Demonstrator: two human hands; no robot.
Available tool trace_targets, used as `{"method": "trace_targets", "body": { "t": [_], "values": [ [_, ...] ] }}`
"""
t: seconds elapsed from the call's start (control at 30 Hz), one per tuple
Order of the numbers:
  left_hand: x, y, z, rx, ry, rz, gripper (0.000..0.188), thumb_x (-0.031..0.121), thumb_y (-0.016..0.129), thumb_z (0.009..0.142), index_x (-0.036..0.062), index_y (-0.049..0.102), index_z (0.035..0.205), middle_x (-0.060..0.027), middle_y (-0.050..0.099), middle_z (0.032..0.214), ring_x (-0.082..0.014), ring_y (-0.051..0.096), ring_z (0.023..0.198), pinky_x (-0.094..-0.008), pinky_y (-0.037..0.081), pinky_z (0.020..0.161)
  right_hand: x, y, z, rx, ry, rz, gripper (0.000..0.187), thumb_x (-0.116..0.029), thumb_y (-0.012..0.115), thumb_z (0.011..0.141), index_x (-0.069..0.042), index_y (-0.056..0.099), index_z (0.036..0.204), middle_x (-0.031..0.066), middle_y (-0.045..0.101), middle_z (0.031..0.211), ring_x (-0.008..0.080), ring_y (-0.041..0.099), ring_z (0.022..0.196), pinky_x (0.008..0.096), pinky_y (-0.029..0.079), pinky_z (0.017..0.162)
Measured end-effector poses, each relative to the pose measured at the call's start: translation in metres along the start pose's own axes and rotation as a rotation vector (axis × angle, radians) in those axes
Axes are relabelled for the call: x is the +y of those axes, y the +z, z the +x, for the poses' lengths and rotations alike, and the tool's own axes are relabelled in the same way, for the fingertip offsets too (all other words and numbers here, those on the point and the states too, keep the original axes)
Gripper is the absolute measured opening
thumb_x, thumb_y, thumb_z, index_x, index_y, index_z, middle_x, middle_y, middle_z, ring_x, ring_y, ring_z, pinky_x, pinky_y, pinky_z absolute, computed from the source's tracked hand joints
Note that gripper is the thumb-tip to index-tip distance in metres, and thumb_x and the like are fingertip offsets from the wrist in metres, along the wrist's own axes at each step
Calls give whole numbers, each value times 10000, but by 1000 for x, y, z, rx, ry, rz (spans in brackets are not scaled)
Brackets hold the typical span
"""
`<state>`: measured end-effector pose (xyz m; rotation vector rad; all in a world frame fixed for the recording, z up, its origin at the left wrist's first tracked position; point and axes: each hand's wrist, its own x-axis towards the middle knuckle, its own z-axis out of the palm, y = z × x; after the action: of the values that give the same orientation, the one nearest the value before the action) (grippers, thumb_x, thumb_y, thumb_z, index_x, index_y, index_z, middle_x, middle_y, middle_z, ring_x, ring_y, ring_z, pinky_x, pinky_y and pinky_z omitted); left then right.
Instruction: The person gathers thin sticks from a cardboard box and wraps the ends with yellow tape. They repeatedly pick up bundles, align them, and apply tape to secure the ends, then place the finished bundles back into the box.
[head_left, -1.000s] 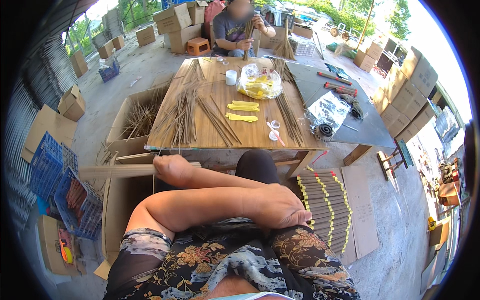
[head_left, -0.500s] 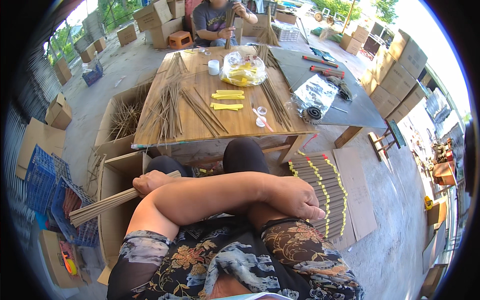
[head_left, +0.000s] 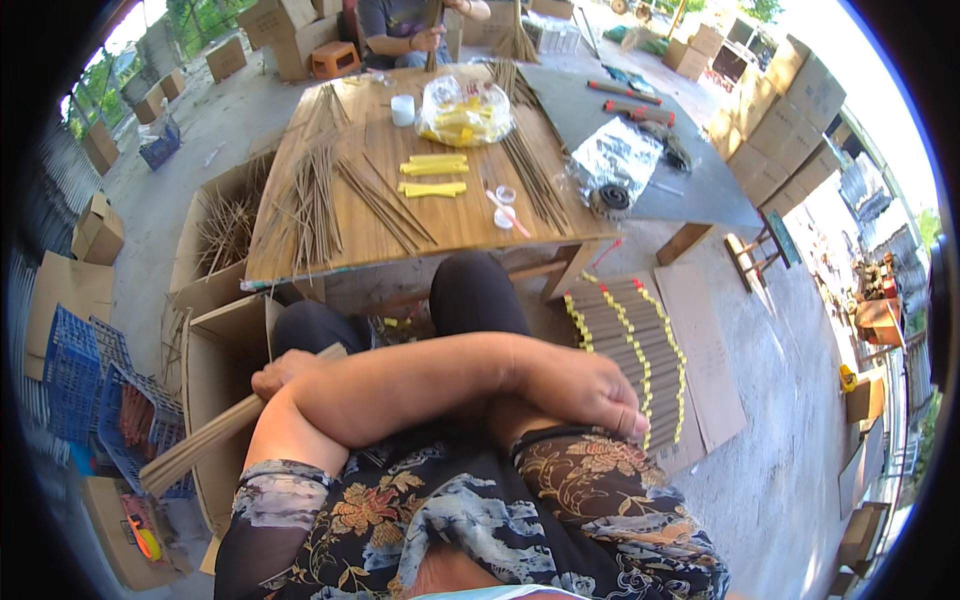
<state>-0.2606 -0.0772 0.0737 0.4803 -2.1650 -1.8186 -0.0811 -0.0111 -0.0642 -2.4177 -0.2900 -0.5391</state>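
My forearms are crossed, the left one on top. My right hand (head_left: 288,372) comes out at the left side and is closed round a bundle of thin tan sticks (head_left: 205,440). The bundle slants down to the left over an open cardboard box (head_left: 228,365). My left hand (head_left: 598,398) reaches across to the right with fingers curled under; whatever it may hold is hidden. Next to it, rows of brown stick bundles with yellow bands (head_left: 622,345) lie on a flat cardboard sheet (head_left: 705,365), a few showing red ends.
Ahead stands a wooden table (head_left: 370,240) with loose sticks (head_left: 312,205), yellow strips (head_left: 432,188), a plastic bag (head_left: 465,110) and a white jar (head_left: 402,110). A dark table (head_left: 710,195) adjoins it. Blue crates (head_left: 70,365) stand left. A person (head_left: 405,35) sits opposite holding sticks.
The whole view has shifted slightly, so the table sits higher and further left. My crossed arms keep their pose, and the stick bundle remains in my right hand, its far end slightly lower.
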Motion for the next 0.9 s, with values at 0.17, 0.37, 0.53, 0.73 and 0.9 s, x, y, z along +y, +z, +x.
{"method": "trace_targets", "body": {
  "t": [0.17, 0.37, 0.53, 0.73, 0.9],
  "values": [
    [-6, -1, -2, 94, 128, 271, 390, 370, 486, 879, -4, 591, 850, -141, 582, 813, -269, 552, 791, -327, 429, 708, 1, 1, -4, 3, 22, 26, 124, -134, 571, 719, -35, 497, 712, 165, 588, 675, 359, 584, 639, 419, 468, 558],
    [-12, -9, -6, 76, 77, 139, 360, 328, 494, 875, -4, 584, 770, -151, 562, 758, -281, 555, 757, -344, 424, 666, 3, 2, -7, 0, 43, 65, 118, -129, 569, 720, -34, 500, 712, 168, 589, 675, 364, 583, 639, 418, 467, 556],
    [-25, -14, -4, 167, 155, 307, 334, 336, 490, 871, 22, 589, 814, -138, 581, 831, -279, 549, 816, -349, 424, 725, 9, 0, -9, -12, 55, 81, 113, -125, 568, 720, -34, 502, 712, 170, 590, 675, 367, 583, 640, 417, 465, 553],
    [-23, -28, 2, 61, -29, 134, 410, 366, 453, 881, -9, 568, 762, -148, 560, 774, -282, 550, 821, -357, 419, 722, 16, -4, -13, -27, 73, 119, 107, -121, 566, 720, -33, 505, 712, 172, 591, 675, 371, 582, 640, 416, 463, 551],
    [-34, -25, -7, 376, 59, 382, 289, 278, 511, 847, 17, 561, 734, -135, 538, 707, -314, 525, 705, -371, 429, 643, 24, -8, -19, -15, 124, 181, 102, -117, 564, 721, -33, 507, 712, 175, 591, 675, 375, 581, 640, 415, 462, 548]
  ]
}}
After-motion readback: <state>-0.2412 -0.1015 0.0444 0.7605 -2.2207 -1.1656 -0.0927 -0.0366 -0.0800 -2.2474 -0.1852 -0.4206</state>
